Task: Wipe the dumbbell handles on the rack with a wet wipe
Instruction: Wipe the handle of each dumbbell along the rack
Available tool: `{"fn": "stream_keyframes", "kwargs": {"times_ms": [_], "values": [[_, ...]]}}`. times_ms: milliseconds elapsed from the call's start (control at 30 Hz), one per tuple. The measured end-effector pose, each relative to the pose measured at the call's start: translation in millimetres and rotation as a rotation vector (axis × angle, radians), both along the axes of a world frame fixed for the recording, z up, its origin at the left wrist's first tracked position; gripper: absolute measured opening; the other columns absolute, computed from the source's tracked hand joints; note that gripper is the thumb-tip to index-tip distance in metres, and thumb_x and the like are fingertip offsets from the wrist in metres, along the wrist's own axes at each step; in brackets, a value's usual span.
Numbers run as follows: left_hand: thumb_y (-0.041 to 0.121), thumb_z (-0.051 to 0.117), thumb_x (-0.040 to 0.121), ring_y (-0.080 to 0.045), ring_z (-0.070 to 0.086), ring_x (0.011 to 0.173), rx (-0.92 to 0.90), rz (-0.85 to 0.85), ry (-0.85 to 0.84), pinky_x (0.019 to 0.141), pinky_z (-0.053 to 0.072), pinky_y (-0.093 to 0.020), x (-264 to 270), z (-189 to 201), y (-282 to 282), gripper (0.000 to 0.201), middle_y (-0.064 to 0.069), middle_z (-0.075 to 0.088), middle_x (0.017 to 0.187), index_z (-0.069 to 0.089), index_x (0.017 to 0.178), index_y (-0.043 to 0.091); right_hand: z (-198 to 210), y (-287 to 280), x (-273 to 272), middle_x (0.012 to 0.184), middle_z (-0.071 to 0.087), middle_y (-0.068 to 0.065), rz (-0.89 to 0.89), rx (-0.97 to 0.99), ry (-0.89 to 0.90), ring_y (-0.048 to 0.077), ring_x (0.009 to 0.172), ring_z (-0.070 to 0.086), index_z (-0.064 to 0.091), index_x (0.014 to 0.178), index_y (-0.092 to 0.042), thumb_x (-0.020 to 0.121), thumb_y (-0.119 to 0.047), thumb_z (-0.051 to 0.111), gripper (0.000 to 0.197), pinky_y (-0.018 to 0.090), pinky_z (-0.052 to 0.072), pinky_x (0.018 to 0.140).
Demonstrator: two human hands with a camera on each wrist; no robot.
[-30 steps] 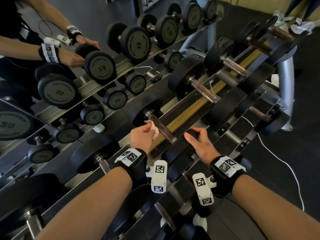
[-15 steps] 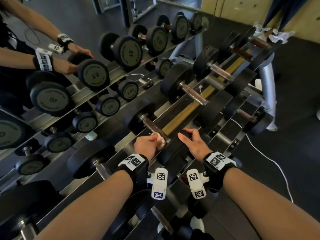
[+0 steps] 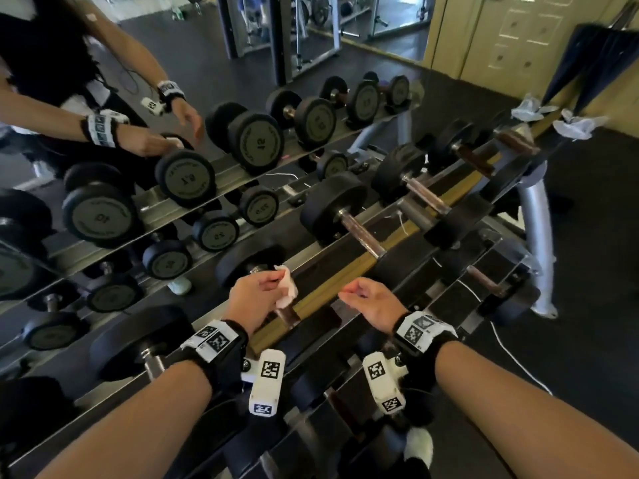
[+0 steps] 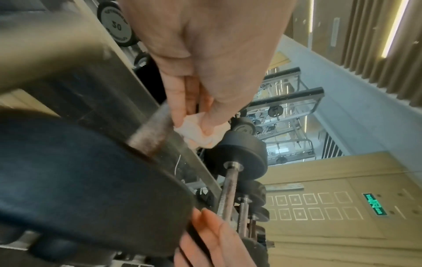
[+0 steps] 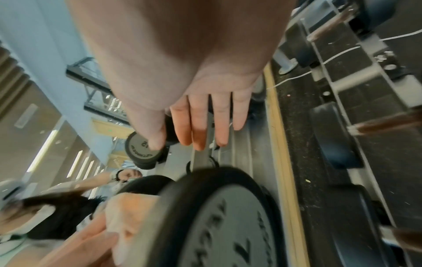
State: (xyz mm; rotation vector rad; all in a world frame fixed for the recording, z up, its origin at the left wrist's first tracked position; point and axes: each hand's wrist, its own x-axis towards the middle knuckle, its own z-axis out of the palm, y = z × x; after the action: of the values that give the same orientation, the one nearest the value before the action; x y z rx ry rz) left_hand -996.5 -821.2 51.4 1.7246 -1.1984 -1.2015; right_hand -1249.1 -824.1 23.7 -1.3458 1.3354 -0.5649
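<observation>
My left hand (image 3: 273, 288) pinches a crumpled white wet wipe (image 3: 287, 288) just over the rusty handle (image 3: 285, 314) of a black dumbbell (image 3: 249, 264) on the rack's top rail. The left wrist view shows the left hand (image 4: 194, 119) holding the wet wipe (image 4: 200, 133) beside that handle (image 4: 150, 133); whether they touch I cannot tell. My right hand (image 3: 352, 293) hovers above the dumbbell's near head and holds nothing. In the right wrist view its fingers (image 5: 200, 126) are nearly straight over the dumbbell head (image 5: 217, 216).
More dumbbells with rusty handles (image 3: 359, 233) (image 3: 425, 195) run along the rack to the far right. A mirror (image 3: 103, 63) behind the rack reflects the weights and the person. Crumpled wipes (image 3: 525, 110) lie at the rack's far end. A white cable (image 3: 511, 354) trails on the floor.
The left hand slid the wipe down the handle toward its near end, then lifted. The right hand came off the near dumbbell head it was holding. The head view has tilted up.
</observation>
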Motion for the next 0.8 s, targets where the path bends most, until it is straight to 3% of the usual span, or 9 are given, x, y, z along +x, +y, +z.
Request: {"fn": "stream_keyframes", "kwargs": {"times_ms": [67, 133, 200, 233, 367, 467, 600, 700, 800], "values": [[0.000, 0.071, 0.084, -0.023, 0.070, 0.098, -0.008, 0.030, 0.021, 0.091, 0.056, -0.042, -21.9, 7.5, -13.0, 0.035, -0.008, 0.073, 0.101, 0.070, 0.114, 0.017, 20.4, -22.1, -16.5, 0.114, 0.067, 0.000, 0.054, -0.028, -0.060, 0.015, 0.101, 0.068, 0.064, 0.095, -0.030, 0.092, -0.032, 0.067, 0.004, 0.042, 0.050, 0.100], [0.000, 0.070, 0.084, -0.019, 0.070, 0.096, -0.027, 0.058, 0.028, 0.089, 0.057, -0.038, -43.6, 13.2, -26.8, 0.036, -0.005, 0.073, 0.098, 0.069, 0.118, 0.013, 41.7, -44.4, -32.4, 0.116, 0.068, 0.008, 0.096, -0.061, -0.145, 0.015, 0.093, 0.071, 0.065, 0.096, -0.025, 0.094, -0.026, 0.065, 0.002, 0.031, 0.057, 0.086], [0.001, 0.071, 0.084, -0.019, 0.070, 0.097, -0.045, 0.080, 0.018, 0.090, 0.056, -0.038, -64.0, 16.2, -40.2, 0.034, -0.005, 0.074, 0.099, 0.070, 0.115, 0.015, 58.4, -65.1, -49.7, 0.112, 0.070, 0.011, 0.112, -0.113, -0.182, 0.013, 0.085, 0.071, 0.065, 0.096, -0.022, 0.094, -0.021, 0.064, 0.002, 0.021, 0.055, 0.073], [0.001, 0.071, 0.083, -0.021, 0.070, 0.098, -0.049, 0.098, 0.020, 0.091, 0.056, -0.040, -73.5, 16.3, -45.7, 0.033, -0.007, 0.074, 0.099, 0.071, 0.112, 0.017, 64.6, -73.5, -58.9, 0.107, 0.072, 0.009, 0.113, -0.139, -0.184, 0.012, 0.082, 0.071, 0.065, 0.095, -0.021, 0.094, -0.020, 0.065, 0.002, 0.022, 0.054, 0.071], [0.002, 0.073, 0.082, -0.025, 0.071, 0.098, -0.038, 0.166, 0.006, 0.091, 0.056, -0.043, -106.1, 9.8, -64.1, 0.031, -0.008, 0.074, 0.097, 0.071, 0.104, 0.024, 67.8, -99.8, -95.2, 0.096, 0.072, 0.005, 0.092, -0.253, -0.120, 0.021, 0.093, 0.068, 0.069, 0.096, -0.015, 0.090, -0.015, 0.070, 0.006, 0.038, 0.054, 0.088], [0.009, 0.075, 0.080, -0.021, 0.071, 0.097, -0.022, 0.212, -0.019, 0.094, 0.055, -0.043, -122.8, 1.0, -72.8, 0.032, -0.004, 0.075, 0.095, 0.073, 0.109, 0.023, 59.2, -111.8, -116.3, 0.098, 0.072, 0.000, 0.092, -0.326, -0.072, 0.016, 0.099, 0.067, 0.070, 0.096, -0.016, 0.089, -0.014, 0.071, 0.007, 0.033, 0.050, 0.095], [0.006, 0.073, 0.081, -0.020, 0.071, 0.095, -0.010, 0.247, -0.035, 0.097, 0.053, -0.043, -144.2, -4.2, -82.2, 0.036, -0.004, 0.076, 0.091, 0.071, 0.116, 0.014, 43.8, -115.4, -130.7, 0.099, 0.071, -0.004, 0.072, -0.330, -0.034, 0.014, 0.104, 0.065, 0.069, 0.096, -0.020, 0.087, -0.010, 0.072, 0.014, 0.023, 0.048, 0.093], [0.004, 0.070, 0.083, -0.023, 0.069, 0.102, -0.004, 0.191, -0.080, 0.100, 0.050, -0.043, -157.5, -7.3, -91.2, 0.037, -0.009, 0.075, 0.098, 0.069, 0.119, 0.011, 30.8, -114.9, -139.0, 0.107, 0.069, -0.002, 0.061, -0.241, 0.004, 0.014, 0.108, 0.062, 0.069, 0.101, -0.020, 0.086, -0.020, 0.075, 0.017, 0.028, 0.046, 0.098], [0.007, 0.070, 0.083, -0.019, 0.068, 0.102, 0.000, 0.177, -0.140, 0.100, 0.050, -0.039, -163.7, -9.1, -102.2, 0.040, -0.007, 0.074, 0.105, 0.068, 0.122, 0.012, 19.5, -114.5, -149.4, 0.104, 0.068, -0.007, 0.019, -0.181, -0.014, -0.007, 0.097, 0.060, 0.068, 0.100, -0.023, 0.083, -0.030, 0.078, 0.022, 0.009, 0.042, 0.085]]}}
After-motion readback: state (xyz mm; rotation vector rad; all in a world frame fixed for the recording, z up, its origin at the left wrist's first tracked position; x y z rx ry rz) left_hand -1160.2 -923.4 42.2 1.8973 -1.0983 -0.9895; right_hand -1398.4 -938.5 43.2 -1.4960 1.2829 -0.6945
